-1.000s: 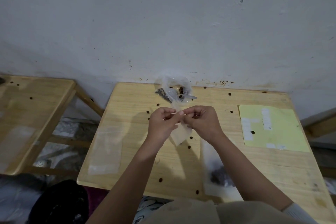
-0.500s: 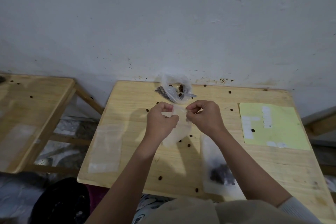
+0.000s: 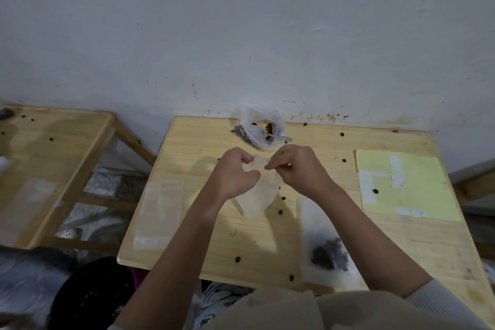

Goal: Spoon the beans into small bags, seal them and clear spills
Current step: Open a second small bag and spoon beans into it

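Centre of frame: the left hand and right hand each pinch the top edge of an empty small bag, fingers curled round its mouth, the bag hanging just above the counter. The step appears to be opening the bag for filling. The bean supply bag lies beyond, against the wall; a filled bag lies lower right; loose beans dot the counter. Next, one hand must probably free itself to spoon beans in.
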Demonstrator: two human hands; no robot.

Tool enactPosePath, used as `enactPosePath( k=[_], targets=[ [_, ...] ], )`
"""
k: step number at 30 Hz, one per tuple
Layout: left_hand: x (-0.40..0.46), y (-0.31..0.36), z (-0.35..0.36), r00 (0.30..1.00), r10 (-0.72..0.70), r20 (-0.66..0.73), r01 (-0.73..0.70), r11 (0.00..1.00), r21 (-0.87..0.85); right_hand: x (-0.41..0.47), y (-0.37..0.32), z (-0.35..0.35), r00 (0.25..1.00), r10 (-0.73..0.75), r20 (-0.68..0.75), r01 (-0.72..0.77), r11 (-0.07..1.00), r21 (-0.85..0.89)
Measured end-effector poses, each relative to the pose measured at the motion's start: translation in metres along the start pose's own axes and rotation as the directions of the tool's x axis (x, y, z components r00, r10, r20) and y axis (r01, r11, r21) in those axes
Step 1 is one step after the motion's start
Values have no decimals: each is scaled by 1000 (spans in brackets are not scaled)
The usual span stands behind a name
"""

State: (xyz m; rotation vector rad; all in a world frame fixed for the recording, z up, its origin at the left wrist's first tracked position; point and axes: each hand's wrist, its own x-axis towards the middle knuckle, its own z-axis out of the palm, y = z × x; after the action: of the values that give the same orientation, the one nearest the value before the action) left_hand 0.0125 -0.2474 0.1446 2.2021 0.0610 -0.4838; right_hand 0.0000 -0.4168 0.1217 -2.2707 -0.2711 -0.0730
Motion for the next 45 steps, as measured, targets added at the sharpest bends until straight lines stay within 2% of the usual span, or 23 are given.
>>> enactPosePath(
  k=[3, 5, 7, 9, 12, 16, 24, 29, 33, 40, 45],
  targets=[
    [0, 0, 2, 999, 41, 13, -41, 999, 21, 1, -3, 2, 999, 50, 22, -49, 998, -45],
    [-4, -1, 5, 993, 115, -21, -115, 993, -7, 0, -7, 3, 985, 167, -53, -164, 985, 55],
    [-7, -4, 7, 968, 244, -64, -248, 967, -62, 0, -11, 2, 955, 283, -85, -262, 945, 197],
    [-7, -9, 8, 940, 342, -10, -342, 940, 10, 2, -11, -1, 940, 335, -58, -307, 909, 281],
    [-5, -21, 15, 919, 392, 41, -387, 876, 288, 5, -11, -6, 952, 299, -58, -261, 900, 349],
    [-1, -33, 26, 887, 459, -54, -419, 846, 329, 4, -10, -11, 980, 200, 9, -192, 923, 335],
    [4, -42, 30, 852, 511, -114, -462, 837, 293, 6, -11, -15, 948, 315, 38, -302, 858, 416],
    [3, -53, 33, 865, 476, -161, -410, 853, 322, 8, -13, -12, 939, 324, 118, -345, 876, 338],
    [4, -65, 25, 845, 497, -199, -391, 827, 403, 10, -7, -11, 926, 345, 154, -377, 850, 369],
    [16, -76, 5, 835, 523, -171, -411, 799, 439, 18, -8, 1, 897, 404, 179, -441, 788, 429],
    [31, -90, -27, 900, 432, -51, -370, 822, 434, 32, -9, 4, 869, 473, 146, -480, 734, 481]
  ],
)
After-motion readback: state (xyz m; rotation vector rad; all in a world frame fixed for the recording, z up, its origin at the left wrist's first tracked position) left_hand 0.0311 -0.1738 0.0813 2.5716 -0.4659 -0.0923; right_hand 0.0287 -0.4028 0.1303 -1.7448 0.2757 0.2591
